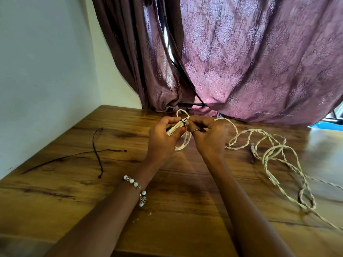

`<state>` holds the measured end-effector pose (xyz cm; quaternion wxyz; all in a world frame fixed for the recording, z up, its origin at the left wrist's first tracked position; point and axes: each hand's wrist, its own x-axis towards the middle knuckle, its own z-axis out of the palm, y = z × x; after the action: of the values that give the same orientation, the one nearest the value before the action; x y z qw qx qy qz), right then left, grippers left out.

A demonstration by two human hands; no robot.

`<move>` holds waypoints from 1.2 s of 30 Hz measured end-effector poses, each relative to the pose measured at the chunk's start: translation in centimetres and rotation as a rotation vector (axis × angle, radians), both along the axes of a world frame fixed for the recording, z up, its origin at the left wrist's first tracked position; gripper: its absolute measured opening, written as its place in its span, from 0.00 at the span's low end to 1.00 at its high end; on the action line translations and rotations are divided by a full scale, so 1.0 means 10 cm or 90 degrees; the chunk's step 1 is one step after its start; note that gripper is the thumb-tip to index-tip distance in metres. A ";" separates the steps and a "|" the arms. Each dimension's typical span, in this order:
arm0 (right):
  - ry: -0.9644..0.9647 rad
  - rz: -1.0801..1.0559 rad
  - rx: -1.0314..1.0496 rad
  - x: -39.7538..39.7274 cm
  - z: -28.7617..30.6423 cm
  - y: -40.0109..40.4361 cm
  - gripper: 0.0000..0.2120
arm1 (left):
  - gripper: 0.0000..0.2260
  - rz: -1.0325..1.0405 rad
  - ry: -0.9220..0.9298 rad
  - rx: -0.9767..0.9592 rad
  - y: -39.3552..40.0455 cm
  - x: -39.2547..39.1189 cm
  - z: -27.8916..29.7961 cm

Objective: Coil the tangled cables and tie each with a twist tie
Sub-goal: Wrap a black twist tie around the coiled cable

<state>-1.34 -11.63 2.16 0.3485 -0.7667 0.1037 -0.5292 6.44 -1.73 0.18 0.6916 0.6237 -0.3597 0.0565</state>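
Left hand (163, 135): your fingers curl round the coiled white cable (175, 127), held above the wooden table (78, 191); keep that bundle squeezed so the loops stay stacked.
Right hand (207, 133): your fingertips pinch the black twist tie (184, 120) where it wraps the bundle; twist it snug, close against the strands.
Tangled cable (269, 151): loose on the table to your right, running out of view.
Spare ties (98, 151): two, to your left.
Hidden: the tie's ends sit behind your fingers, so I cannot tell how far it is twisted.

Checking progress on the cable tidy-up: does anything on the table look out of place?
Yes. The white cable right of the hands sprawls across the table in twisted loops, uncoiled, and two black ties lie crossed at left.
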 end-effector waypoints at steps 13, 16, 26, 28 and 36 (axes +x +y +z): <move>0.053 0.151 0.120 0.02 -0.02 -0.19 0.06 | 0.13 0.023 -0.043 0.020 0.02 -0.02 0.00; 0.066 0.173 0.122 0.00 -0.02 -0.21 0.08 | 0.13 0.021 -0.047 0.023 0.03 -0.02 0.00; 0.065 0.087 0.005 0.04 -0.06 -0.19 0.10 | 0.15 0.005 -0.069 0.042 0.02 0.00 0.00; 0.056 0.072 -0.022 0.04 -0.07 -0.20 0.10 | 0.14 0.003 -0.080 0.044 0.01 0.01 -0.01; 0.090 0.024 -0.114 -0.01 -0.02 -0.26 0.10 | 0.15 -0.007 -0.104 0.077 0.00 0.05 -0.05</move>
<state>-1.47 -14.21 2.00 0.2801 -0.8320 0.0659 -0.4743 6.92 -1.71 -0.30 0.6214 0.6557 -0.4212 0.0811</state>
